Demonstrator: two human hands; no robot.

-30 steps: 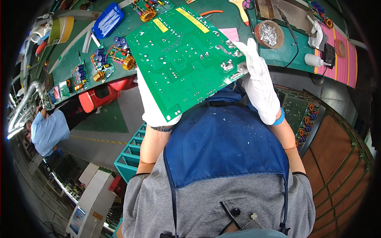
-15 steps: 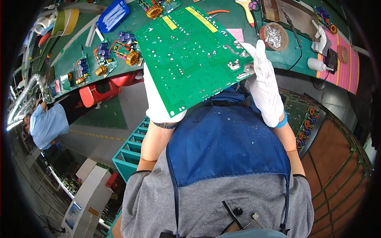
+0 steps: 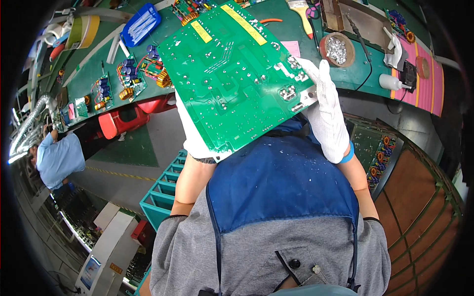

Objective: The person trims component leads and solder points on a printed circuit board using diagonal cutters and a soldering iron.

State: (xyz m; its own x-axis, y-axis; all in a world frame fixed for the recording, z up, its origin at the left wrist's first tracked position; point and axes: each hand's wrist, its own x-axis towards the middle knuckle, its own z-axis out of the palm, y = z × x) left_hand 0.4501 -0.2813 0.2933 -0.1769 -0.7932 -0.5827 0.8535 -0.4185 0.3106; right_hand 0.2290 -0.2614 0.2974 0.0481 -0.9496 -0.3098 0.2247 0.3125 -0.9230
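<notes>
A large green circuit board (image 3: 237, 84), its soldered side facing up, is held tilted in front of my chest. Two yellow labels run along its far part, and shiny solder blobs cluster near its right edge. My left hand (image 3: 190, 129), in a white glove, supports the board from beneath at the left; the board hides its fingers. At the right edge, my gloved right hand (image 3: 328, 116) grips the board beside a metal piece, its visible fingers pointing upward. A blue apron (image 3: 281, 182) lies just below the board.
On the green bench (image 3: 345, 76) are a brush (image 3: 302, 12), a round tub of metal bits (image 3: 337, 50), a soldering iron (image 3: 356, 32) and a white bottle (image 3: 390, 82). Component boards (image 3: 129, 76) and a blue tray (image 3: 140, 24) lie left. Another person (image 3: 60, 158) works far left.
The board has shifted a little left and toward me, and its tilt has changed, so more solder shows at the right edge. Both hands moved with it, keeping their hold.
</notes>
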